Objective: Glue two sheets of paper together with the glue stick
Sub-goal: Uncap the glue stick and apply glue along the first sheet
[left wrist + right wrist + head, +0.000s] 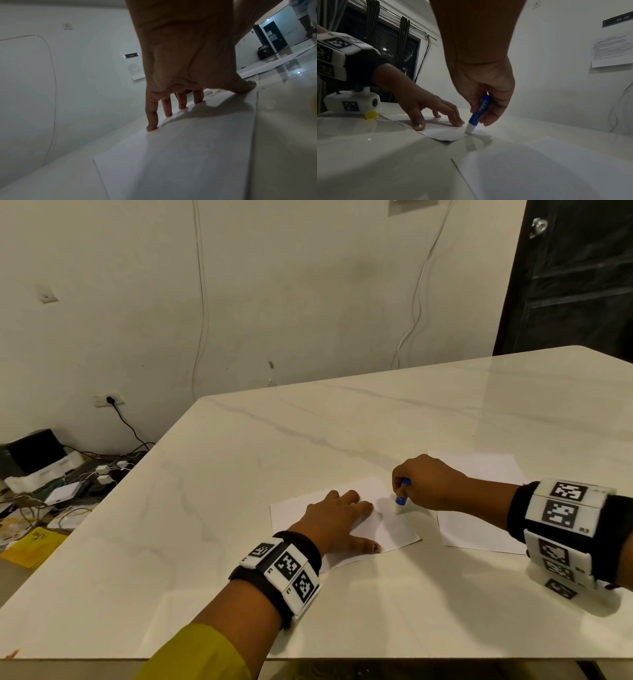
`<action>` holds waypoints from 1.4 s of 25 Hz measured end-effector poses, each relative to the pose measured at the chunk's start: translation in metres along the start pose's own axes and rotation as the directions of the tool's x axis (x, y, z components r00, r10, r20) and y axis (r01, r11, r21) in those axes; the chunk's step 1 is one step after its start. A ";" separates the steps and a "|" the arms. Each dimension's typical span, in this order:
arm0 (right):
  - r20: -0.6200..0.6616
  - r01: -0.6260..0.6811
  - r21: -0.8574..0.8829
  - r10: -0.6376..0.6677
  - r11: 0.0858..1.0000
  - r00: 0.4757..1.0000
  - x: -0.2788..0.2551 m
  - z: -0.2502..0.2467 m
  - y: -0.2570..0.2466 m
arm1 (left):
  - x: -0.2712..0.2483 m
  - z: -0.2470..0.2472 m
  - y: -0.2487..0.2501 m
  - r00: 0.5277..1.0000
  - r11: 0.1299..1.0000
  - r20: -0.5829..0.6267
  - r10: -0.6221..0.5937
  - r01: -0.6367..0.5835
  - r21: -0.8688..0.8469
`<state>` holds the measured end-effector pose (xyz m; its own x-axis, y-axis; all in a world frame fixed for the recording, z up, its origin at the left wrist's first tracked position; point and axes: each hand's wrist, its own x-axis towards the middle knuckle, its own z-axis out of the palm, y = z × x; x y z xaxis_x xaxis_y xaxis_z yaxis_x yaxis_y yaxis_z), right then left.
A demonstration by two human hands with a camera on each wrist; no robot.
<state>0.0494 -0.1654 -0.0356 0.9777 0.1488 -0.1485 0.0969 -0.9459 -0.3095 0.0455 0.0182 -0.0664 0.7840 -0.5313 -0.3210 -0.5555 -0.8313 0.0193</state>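
Two white sheets lie on the marble table (342,412). My left hand (339,515) presses flat with spread fingers on the nearer, left sheet (397,529), seen also in the left wrist view as a sheet (188,155) under the fingers (151,121). My right hand (424,484) grips a blue glue stick (401,494), whose white tip touches that sheet near its right edge. In the right wrist view the glue stick (478,112) stands tilted, its tip at the sheet's (447,133) edge. The second sheet (479,529) lies to the right, under my right forearm.
A yellow cap (371,114) lies on the table to the left of my left hand in the right wrist view. Cables, chargers and a yellow packet (32,546) clutter the floor left of the table. The wall stands close behind the table.
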 end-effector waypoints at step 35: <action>-0.129 -0.025 0.556 0.116 0.831 0.985 -0.012 -0.032 0.013 | -0.006 -0.002 -0.012 0.991 0.982 0.068 -0.119 0.108 0.157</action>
<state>0.0449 -0.1883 -0.0077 0.9981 -0.0007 -0.0610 -0.0479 -0.6298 -0.7753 0.0481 0.0305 -0.0629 0.8241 -0.4160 -0.3844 -0.5045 -0.8476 -0.1644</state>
